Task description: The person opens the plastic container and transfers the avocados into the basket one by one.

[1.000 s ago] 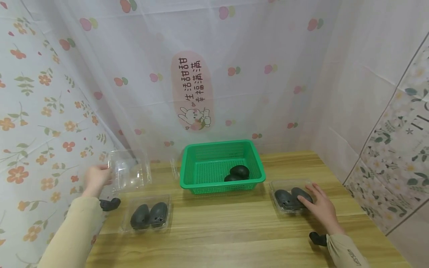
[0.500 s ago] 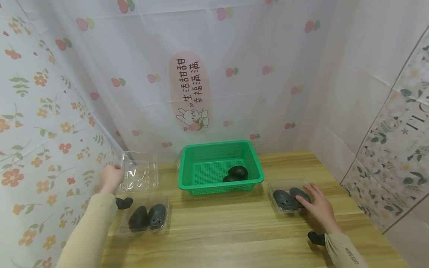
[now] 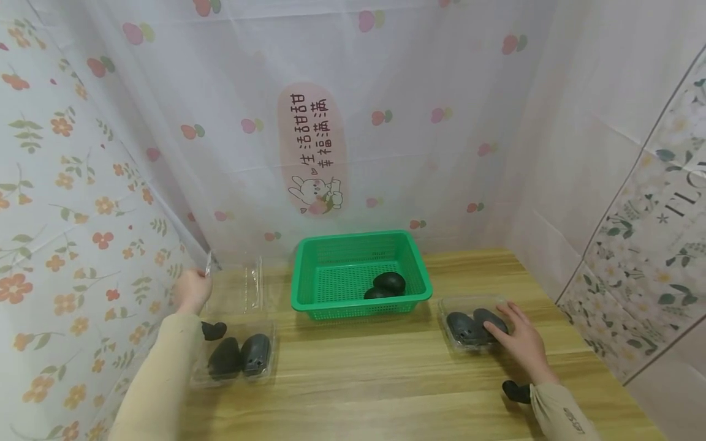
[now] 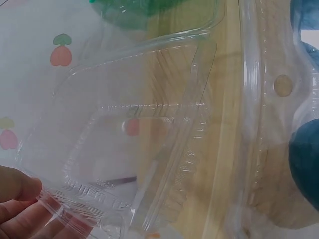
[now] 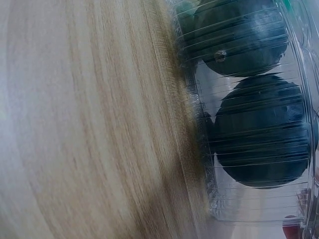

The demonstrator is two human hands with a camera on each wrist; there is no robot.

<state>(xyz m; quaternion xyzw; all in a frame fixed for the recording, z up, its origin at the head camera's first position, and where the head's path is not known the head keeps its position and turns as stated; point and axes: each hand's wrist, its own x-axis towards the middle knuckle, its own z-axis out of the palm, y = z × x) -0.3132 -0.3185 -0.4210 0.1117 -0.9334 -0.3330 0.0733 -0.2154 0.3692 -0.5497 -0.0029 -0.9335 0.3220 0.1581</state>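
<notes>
My left hand (image 3: 193, 290) pinches the edge of a clear plastic clamshell box (image 4: 124, 159) between thumb and fingers. In the head view this box stands tilted at the table's back left. My right hand (image 3: 523, 344) rests at the right side of another clear clamshell (image 3: 448, 305), its fingers extended and its thumb lying over the fruit. Inside are two dark avocados (image 5: 261, 132), seen through the ribbed plastic in the right wrist view. A further clear box (image 3: 274, 334) with two dark avocados (image 3: 255, 354) sits close in front of my left hand.
A green perforated basket (image 3: 361, 306) stands at the back centre, with two dark avocados (image 3: 390, 283) in its right part. Printed curtains (image 3: 248, 171) hang behind and on both sides of the wooden table (image 3: 358, 380).
My left hand has moved to the right and forward with the held box, turning it from face-on to nearly edge-on. My right hand stays on its box.
</notes>
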